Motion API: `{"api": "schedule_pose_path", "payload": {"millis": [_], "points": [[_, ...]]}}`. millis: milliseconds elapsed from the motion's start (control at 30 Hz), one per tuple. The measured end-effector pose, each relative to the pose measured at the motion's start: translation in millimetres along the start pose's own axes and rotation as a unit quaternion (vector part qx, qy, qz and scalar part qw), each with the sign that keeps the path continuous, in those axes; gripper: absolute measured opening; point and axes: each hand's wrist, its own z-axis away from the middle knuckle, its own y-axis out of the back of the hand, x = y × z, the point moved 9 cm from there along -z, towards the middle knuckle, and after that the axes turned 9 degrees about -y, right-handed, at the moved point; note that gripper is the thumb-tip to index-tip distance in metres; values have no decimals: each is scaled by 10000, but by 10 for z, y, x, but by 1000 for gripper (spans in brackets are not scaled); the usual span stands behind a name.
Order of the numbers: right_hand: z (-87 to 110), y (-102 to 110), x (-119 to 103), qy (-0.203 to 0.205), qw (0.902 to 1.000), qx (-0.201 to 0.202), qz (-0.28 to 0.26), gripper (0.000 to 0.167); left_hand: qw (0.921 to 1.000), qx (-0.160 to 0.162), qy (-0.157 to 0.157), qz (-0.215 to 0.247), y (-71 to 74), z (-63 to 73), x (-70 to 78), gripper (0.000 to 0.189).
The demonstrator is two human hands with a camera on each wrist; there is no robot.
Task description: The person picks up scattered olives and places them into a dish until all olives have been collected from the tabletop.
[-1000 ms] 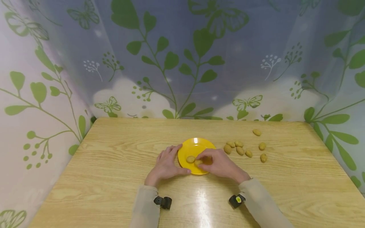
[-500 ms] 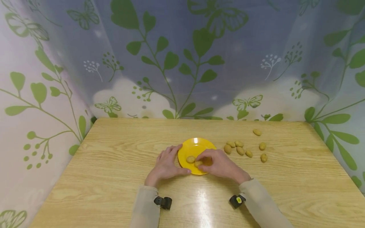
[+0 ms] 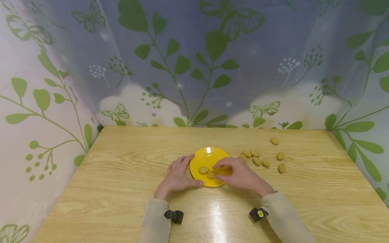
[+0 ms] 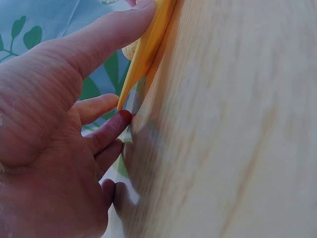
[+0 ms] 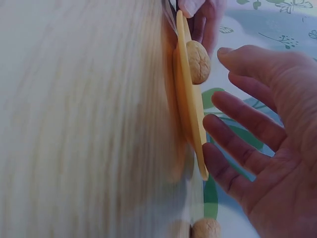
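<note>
A yellow plate (image 3: 217, 152) stands on the wooden table with two walnuts, a left one (image 3: 203, 170) and a right one (image 3: 211, 175), lying on it. My left hand (image 3: 177, 176) holds the plate's left rim between a spread thumb and index finger; in the left wrist view the thumb (image 4: 109, 34) lies over the rim. Above the right half of the plate is my right hand (image 3: 242, 173), thumb and index finger parted. In the right wrist view a walnut (image 5: 199, 63) on the plate sits apart from these fingers, which hold nothing.
Several loose walnuts lie right of the plate, among them a near one (image 3: 256, 161), a far one (image 3: 274, 141) and one to the right (image 3: 281, 168). A leaf-patterned curtain (image 3: 194, 67) borders the table's (image 3: 127, 148) back and sides.
My right thumb and index finger have let go of the right walnut and spread apart. The right hand has shifted slightly right; the walnut stays on the plate. My left hand has not moved.
</note>
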Motion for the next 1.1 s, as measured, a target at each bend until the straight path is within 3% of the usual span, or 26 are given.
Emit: {"api": "schedule_pose_path", "payload": {"millis": [167, 500, 1100], "points": [[44, 99, 23, 102, 9997, 206, 21, 26, 10000, 11, 26, -37, 1, -9, 4, 105], [153, 251, 159, -115, 9992, 371, -74, 26, 10000, -23, 59, -25, -7, -18, -1, 104], [436, 633, 360, -126, 9925, 1202, 172, 27, 10000, -16, 26, 9, -10, -4, 10, 105]]}}
